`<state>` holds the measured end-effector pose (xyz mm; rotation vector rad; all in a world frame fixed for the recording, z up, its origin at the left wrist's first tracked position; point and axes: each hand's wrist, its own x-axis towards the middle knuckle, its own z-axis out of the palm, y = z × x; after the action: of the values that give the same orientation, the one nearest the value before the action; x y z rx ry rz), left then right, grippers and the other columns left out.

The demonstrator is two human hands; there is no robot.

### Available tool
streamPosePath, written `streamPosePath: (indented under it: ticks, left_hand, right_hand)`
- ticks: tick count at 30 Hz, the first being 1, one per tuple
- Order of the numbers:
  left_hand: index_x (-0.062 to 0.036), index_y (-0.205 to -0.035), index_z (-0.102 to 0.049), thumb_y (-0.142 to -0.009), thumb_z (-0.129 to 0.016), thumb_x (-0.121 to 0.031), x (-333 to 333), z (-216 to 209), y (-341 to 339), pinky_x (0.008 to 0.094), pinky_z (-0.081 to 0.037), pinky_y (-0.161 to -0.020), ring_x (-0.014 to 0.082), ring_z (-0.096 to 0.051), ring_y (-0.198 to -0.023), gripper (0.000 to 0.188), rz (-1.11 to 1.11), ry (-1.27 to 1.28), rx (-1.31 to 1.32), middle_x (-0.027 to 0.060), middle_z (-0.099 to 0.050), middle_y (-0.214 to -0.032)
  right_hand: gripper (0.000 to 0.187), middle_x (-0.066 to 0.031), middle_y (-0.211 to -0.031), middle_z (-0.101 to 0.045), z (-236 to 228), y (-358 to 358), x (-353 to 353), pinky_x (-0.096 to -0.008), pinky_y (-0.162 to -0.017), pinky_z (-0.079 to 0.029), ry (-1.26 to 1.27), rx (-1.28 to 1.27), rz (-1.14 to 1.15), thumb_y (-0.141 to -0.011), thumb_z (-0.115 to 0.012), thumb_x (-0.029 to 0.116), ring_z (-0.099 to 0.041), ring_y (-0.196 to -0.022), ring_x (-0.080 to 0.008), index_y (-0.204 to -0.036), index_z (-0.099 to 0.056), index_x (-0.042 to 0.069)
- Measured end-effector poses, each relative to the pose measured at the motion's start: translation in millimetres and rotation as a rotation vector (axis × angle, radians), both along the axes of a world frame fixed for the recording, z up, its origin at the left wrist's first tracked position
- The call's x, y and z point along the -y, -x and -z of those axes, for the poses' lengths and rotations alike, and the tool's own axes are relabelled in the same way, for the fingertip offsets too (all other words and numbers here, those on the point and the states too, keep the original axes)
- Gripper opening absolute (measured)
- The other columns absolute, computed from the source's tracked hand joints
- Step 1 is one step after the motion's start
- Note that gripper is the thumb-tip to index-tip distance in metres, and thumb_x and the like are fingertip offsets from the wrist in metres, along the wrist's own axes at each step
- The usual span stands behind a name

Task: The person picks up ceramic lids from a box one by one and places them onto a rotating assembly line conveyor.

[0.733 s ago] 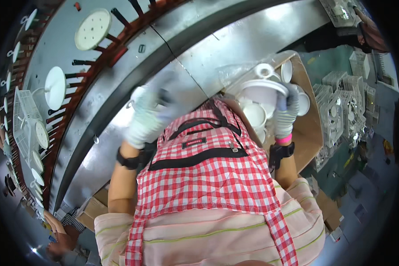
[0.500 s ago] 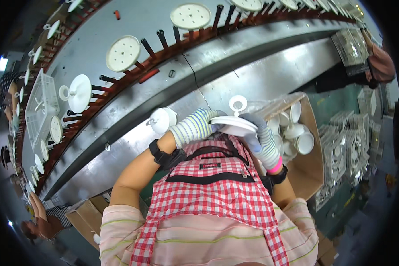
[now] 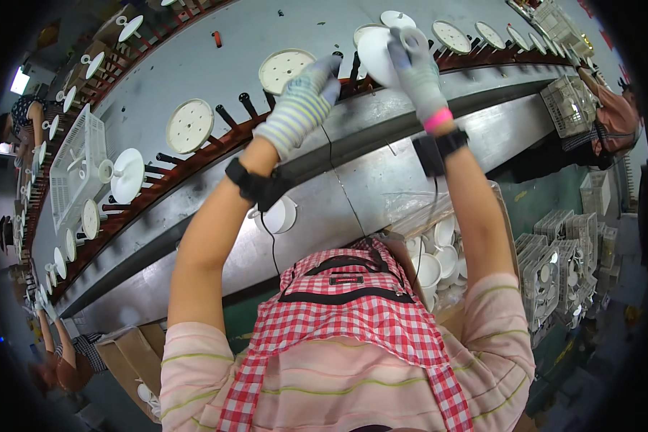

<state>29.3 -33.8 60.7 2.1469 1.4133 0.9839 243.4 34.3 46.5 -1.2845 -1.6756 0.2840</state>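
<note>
My right hand (image 3: 419,75), in a grey glove with a pink cuff, is raised to the moving rack and grips a white ceramic dish (image 3: 376,52) against a round holder there. My left hand (image 3: 302,101), in a striped glove, reaches up beside it. Its fingertips are spread near a black peg (image 3: 336,65) just left of the dish, and it holds nothing. A white cup (image 3: 279,216) lies on the steel ledge (image 3: 353,180) under my left forearm.
Round perforated holders (image 3: 189,126) and black pegs line the curved red rail. A white plastic basket (image 3: 72,165) sits at left. A cardboard box of white cups (image 3: 439,263) stands by my right elbow. Other people work at the far right (image 3: 612,108) and lower left (image 3: 57,360).
Both hands have risen from the box and ledge to the rack. The right hand carried the white dish up to a holder. The cup now lies on the ledge.
</note>
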Motion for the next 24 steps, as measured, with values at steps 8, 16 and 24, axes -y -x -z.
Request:
streamPosePath:
  ticks: [8, 16, 24]
  left_hand:
    - [-0.0053, -0.113, -0.055, -0.089, -0.041, -0.047, -85, -11, -1, 0.0408, -0.043, -0.088, 0.0385, -0.056, -0.101, 0.050, -0.104, 0.026, -0.250, 0.0192, -0.061, -0.105]
    - [-0.0027, -0.088, -0.065, -0.079, -0.050, -0.029, -160, 35, 37, 0.0375, -0.045, -0.071, 0.0345, -0.060, -0.080, 0.032, -0.024, 0.014, -0.305, 0.0235, -0.062, -0.087]
    - [-0.0048, -0.086, -0.065, -0.083, -0.049, -0.035, -128, 0, 54, 0.0404, -0.045, -0.071, 0.0396, -0.059, -0.084, 0.035, -0.133, -0.056, -0.452, 0.0238, -0.062, -0.085]
  right_hand:
    - [0.041, -0.0227, -0.101, -0.060, 11, 39, -43, -0.0455, -0.078, -0.044, -0.129, 0.255, -0.089, -0.091, -0.040, 0.038, -0.056, -0.090, -0.0404, -0.111, -0.051, 0.004]
    - [0.036, -0.0210, -0.106, -0.058, -9, 87, -9, -0.0454, -0.081, -0.045, -0.176, 0.717, -0.243, -0.090, -0.037, 0.025, -0.056, -0.094, -0.0400, -0.118, -0.047, 0.004]
    - [0.028, -0.0234, -0.099, -0.061, -3, 120, -41, -0.0412, -0.083, -0.045, 0.195, 0.163, -0.223, -0.087, -0.049, 0.023, -0.055, -0.096, -0.0389, -0.104, -0.060, 0.003]
